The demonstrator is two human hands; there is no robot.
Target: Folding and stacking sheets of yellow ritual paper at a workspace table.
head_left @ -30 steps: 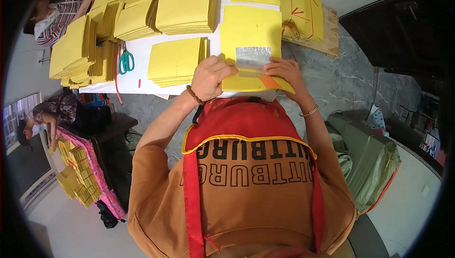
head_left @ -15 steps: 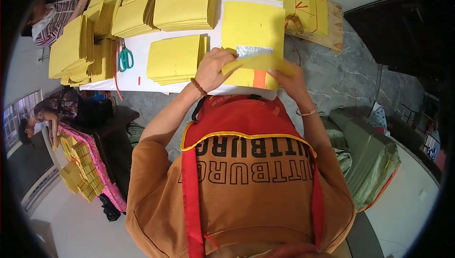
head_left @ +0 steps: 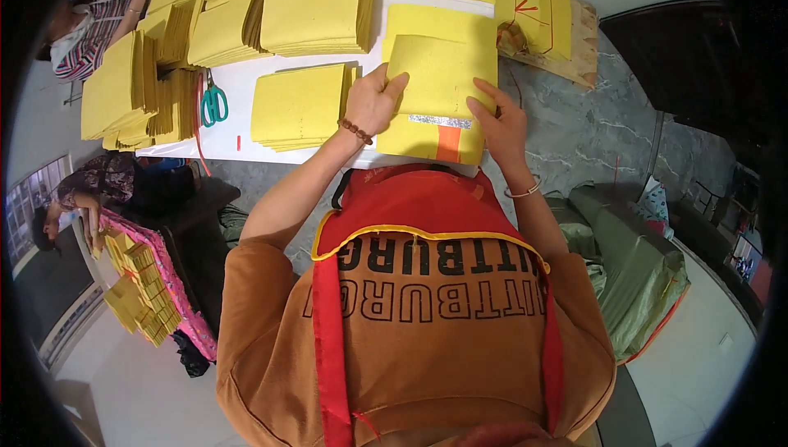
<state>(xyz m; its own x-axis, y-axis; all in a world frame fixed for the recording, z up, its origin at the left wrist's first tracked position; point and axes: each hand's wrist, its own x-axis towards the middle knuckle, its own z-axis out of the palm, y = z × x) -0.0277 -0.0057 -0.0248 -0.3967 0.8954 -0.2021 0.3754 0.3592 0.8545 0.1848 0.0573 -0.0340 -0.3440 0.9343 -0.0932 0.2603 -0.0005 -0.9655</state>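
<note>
A yellow paper sheet lies over a stack of like paper at the table's front right. My left hand grips its left edge, thumb on top and the other fingers curled. At the right edge, my right hand pinches the paper, its thumb and forefinger partly spread. Just below the sheet's near edge, a speckled silver strip and an orange strip show on the yellow paper underneath. A thin stack of yellow paper stands to the left of my left hand.
Several more yellow paper stacks crowd the table's far left. Green-handled scissors lie beside a red string. Tied yellow bundles rest on a wooden board at right. Two other people are at left, one bent over a pink-covered table.
The sheet, curled up between my hands before, now lies flatter and farther forward. It covers most of the silver patch. Both hands have moved slightly, the right one nearer the sheet's edge.
</note>
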